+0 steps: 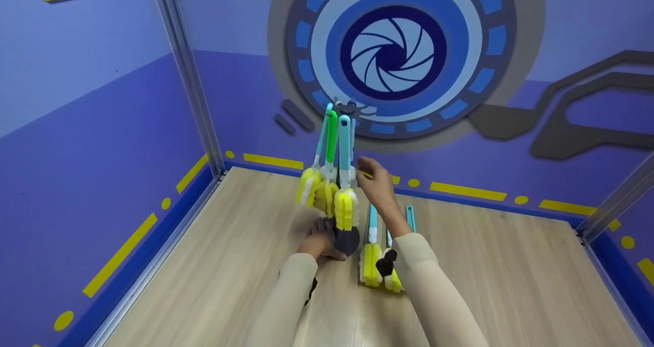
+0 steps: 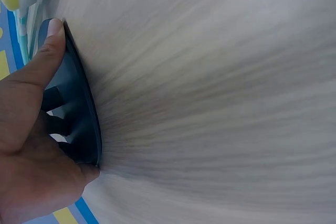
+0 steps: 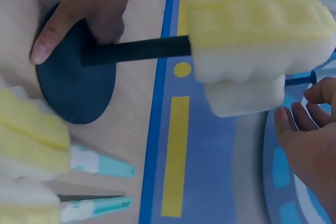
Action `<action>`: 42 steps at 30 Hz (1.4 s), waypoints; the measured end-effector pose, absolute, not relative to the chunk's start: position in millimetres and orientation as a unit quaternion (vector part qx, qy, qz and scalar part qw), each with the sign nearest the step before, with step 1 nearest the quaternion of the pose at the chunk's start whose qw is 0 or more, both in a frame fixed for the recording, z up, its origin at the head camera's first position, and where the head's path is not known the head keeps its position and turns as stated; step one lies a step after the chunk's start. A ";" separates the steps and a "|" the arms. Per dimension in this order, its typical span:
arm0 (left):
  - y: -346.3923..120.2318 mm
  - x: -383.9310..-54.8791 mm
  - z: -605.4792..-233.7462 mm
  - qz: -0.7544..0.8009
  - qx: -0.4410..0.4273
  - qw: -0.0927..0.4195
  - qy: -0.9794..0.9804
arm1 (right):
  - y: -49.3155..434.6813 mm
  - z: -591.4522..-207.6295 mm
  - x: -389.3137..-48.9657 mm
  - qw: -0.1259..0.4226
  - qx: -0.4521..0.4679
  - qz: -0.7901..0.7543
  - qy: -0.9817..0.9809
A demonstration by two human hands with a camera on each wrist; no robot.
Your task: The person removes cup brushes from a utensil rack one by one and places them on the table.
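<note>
A dark stand with a round base point(image 1: 348, 240) and a post rises from the table, hooks point(image 1: 349, 108) at its top. Several sponge brushes hang around it, among them one with a green handle point(image 1: 331, 137) and one with a light blue handle point(image 1: 345, 147); their heads are yellow and white. My left hand point(image 1: 317, 242) grips the base, its thumb point(image 2: 48, 56) along the rim in the left wrist view. Beside the hanging brushes is my right hand point(image 1: 377, 181), fingers loosely bent; the right wrist view shows nothing held between them.
Two more sponge brushes, a nearer left one point(image 1: 370, 265) and a right one point(image 1: 393, 283) partly behind my right sleeve, lie on the wooden table point(image 1: 511, 265). A blue patterned wall point(image 1: 245, 96) stands behind, with metal posts point(image 1: 189, 71) at the corners.
</note>
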State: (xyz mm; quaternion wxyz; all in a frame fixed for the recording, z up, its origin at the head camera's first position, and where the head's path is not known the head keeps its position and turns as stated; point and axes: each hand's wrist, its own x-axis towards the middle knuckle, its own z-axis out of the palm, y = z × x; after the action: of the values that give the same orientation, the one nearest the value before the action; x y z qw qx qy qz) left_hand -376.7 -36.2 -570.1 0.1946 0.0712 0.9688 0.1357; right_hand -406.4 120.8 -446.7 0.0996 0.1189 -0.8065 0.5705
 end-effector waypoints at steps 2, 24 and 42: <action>-36.5 -376.4 -569.9 0.126 0.076 0.197 0.969 | 114.1 -439.7 -407.9 0.106 0.128 0.564 -0.809; -40.1 -373.3 -571.4 0.130 0.072 0.169 0.974 | 97.5 -409.4 -413.8 0.196 0.175 0.470 -0.842; -39.2 -366.6 -560.8 0.141 0.083 0.179 0.970 | 115.1 -412.8 -410.7 0.225 0.214 0.420 -0.853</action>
State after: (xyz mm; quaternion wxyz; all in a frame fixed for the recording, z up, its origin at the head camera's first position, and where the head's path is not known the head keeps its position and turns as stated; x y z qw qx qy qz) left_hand -366.6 -39.2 -560.8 0.1791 0.0827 0.9701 0.1413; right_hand -410.7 115.1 -412.8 0.2253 0.2138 -0.8526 0.4203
